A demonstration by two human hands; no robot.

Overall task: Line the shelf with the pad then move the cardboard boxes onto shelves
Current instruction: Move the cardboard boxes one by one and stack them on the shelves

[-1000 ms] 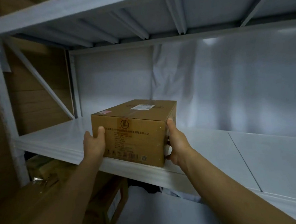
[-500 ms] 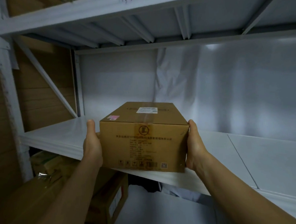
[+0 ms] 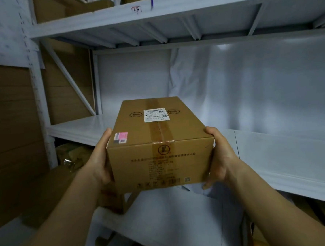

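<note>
A taped brown cardboard box [image 3: 159, 142] with a white label and a pink sticker on top is in the air in front of the shelf edge. My left hand [image 3: 101, 160] clasps its left side and my right hand [image 3: 220, 157] clasps its right side. Behind it lies the white pad [image 3: 283, 157] that covers the middle shelf, with a seam right of the box. The box's far end reaches over the shelf's front edge; I cannot tell whether it touches the pad.
A white upper shelf [image 3: 170, 10] with boxes and handwritten labels hangs overhead. Brown cardboard boxes [image 3: 38, 197] sit low at the left, under the shelf. White sheets [image 3: 173, 226] lie below. A white upright post [image 3: 40, 103] stands at the left.
The box has come off the shelf toward me and now hangs nearer the camera. Both hands shifted from its front corners to its sides. The view has tilted upward.
</note>
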